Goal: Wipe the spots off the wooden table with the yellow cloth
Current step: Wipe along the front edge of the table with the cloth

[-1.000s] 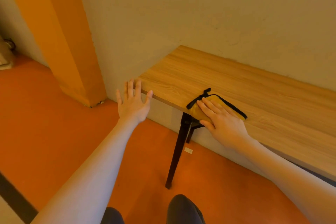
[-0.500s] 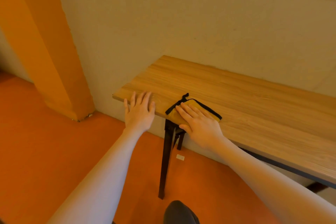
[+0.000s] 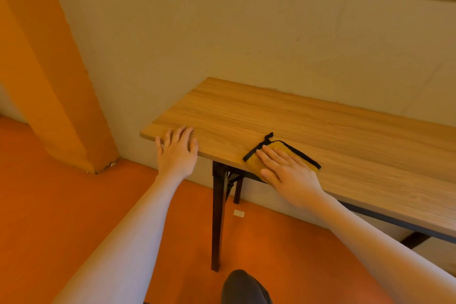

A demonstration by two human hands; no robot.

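Observation:
A long wooden table (image 3: 296, 121) stands against the wall, its left end in view. Near its front edge lies a folded yellow cloth (image 3: 280, 146) with black trim and a black loop. My right hand (image 3: 286, 170) presses flat on the cloth with straight fingers and covers most of it. My left hand (image 3: 177, 149) rests flat on the table's front left corner, fingers spread. I see no distinct spots on the wood.
A dark table leg (image 3: 218, 217) drops to the orange floor (image 3: 49, 205) under the corner. An orange pillar (image 3: 44, 69) stands at the left against the beige wall (image 3: 222, 32). A small white scrap (image 3: 238, 213) lies on the floor. My knee (image 3: 244, 286) shows at the bottom.
My left hand has come from the air beside the table onto its front left corner. My right hand stays flat on the cloth. The view has tilted up and shifted.

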